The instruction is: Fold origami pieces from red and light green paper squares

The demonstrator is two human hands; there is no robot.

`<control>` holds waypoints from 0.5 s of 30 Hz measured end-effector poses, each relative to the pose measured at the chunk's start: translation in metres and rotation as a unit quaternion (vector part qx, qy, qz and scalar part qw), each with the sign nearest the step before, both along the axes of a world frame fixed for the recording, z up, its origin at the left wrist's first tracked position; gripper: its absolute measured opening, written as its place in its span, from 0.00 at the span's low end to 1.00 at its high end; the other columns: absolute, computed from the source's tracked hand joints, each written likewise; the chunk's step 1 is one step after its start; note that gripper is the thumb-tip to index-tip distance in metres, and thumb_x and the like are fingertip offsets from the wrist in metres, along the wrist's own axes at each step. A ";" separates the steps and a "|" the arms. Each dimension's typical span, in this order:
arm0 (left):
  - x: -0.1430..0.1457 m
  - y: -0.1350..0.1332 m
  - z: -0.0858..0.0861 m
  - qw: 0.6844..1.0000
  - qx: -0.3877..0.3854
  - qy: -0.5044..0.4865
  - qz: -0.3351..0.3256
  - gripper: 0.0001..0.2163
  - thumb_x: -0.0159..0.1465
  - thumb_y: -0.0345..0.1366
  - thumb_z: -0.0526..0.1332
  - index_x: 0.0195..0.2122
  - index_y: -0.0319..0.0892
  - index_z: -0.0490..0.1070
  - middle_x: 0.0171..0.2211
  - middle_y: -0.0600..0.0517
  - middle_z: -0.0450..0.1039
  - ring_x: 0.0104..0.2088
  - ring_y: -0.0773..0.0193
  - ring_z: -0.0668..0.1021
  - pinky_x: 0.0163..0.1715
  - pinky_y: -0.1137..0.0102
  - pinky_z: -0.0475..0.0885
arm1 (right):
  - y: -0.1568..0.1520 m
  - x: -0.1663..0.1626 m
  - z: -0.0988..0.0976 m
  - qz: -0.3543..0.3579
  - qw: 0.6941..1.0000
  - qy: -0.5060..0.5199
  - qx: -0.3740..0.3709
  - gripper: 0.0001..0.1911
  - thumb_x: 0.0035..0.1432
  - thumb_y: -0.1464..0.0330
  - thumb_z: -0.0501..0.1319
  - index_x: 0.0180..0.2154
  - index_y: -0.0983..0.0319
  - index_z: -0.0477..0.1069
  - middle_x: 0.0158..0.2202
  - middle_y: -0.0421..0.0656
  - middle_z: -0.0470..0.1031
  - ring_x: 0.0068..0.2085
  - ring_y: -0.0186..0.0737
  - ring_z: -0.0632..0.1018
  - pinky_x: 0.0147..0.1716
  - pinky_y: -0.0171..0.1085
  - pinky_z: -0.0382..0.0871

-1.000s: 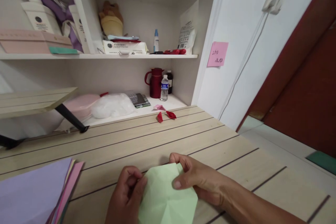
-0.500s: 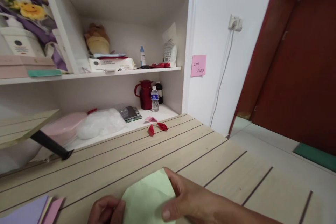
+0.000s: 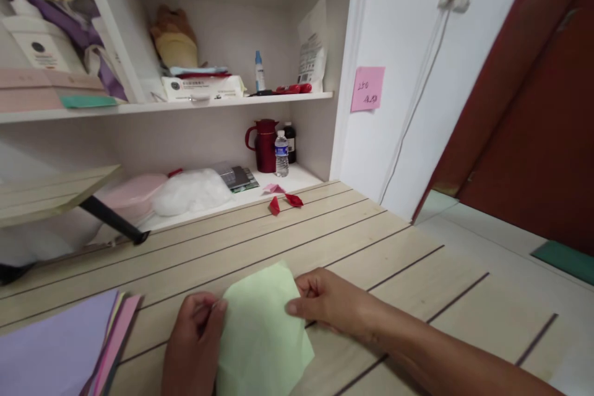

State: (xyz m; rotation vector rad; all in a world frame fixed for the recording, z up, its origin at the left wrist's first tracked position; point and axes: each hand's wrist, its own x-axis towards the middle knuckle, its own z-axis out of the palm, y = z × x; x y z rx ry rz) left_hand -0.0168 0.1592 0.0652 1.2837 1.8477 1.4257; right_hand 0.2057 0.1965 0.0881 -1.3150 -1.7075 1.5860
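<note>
A sheet of pale green paper (image 3: 262, 334) is held up between my two hands, low in the middle of the view above the table. My left hand (image 3: 193, 340) pinches its left edge with thumb and curled fingers. On the opposite side, my right hand (image 3: 327, 300) grips the right edge, thumb on the near face and fingers behind. The lower part of the sheet runs out of the frame. To the left lies a stack of coloured paper (image 3: 55, 340), purple on top with yellow and pink edges showing.
Two small red folded paper pieces (image 3: 293, 200) and a pink one (image 3: 273, 188) lie near the table's far edge. Behind stands a white shelf (image 3: 278, 99) with a red jug (image 3: 266, 147) and a water bottle (image 3: 281, 154). A slatted raised board (image 3: 55, 192) juts in at left.
The view has tilted down, bringing more of the hands and paper stack into sight. My right hand has shifted its hold on the green paper, whose lower right corner now shows.
</note>
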 end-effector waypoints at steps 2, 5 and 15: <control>-0.004 0.002 -0.001 0.997 0.020 0.080 0.006 0.14 0.58 0.52 0.59 0.33 0.47 0.65 0.25 0.57 0.74 0.24 0.61 0.76 0.26 0.68 0.69 | 0.002 0.001 -0.003 0.002 0.999 -0.046 0.027 0.15 0.51 0.64 0.65 0.20 0.59 0.60 0.15 0.32 0.59 0.17 0.28 0.61 0.17 0.31 0.50; -0.012 0.001 0.004 0.983 0.068 0.169 0.034 0.13 0.60 0.44 0.59 0.42 0.45 0.69 0.42 0.47 0.75 0.39 0.53 0.79 0.41 0.58 0.72 | 0.004 0.002 -0.006 -0.005 0.988 -0.128 0.080 0.15 0.48 0.68 0.65 0.18 0.60 0.60 0.14 0.33 0.63 0.18 0.31 0.65 0.20 0.32 0.52; 0.020 -0.042 -0.008 0.719 0.122 0.630 -0.268 0.24 0.63 0.45 0.62 0.57 0.36 0.69 0.55 0.40 0.75 0.53 0.46 0.78 0.51 0.46 0.73 | -0.012 -0.004 0.001 0.004 0.960 -0.237 0.150 0.14 0.54 0.67 0.60 0.18 0.60 0.64 0.13 0.36 0.67 0.18 0.33 0.69 0.21 0.31 0.57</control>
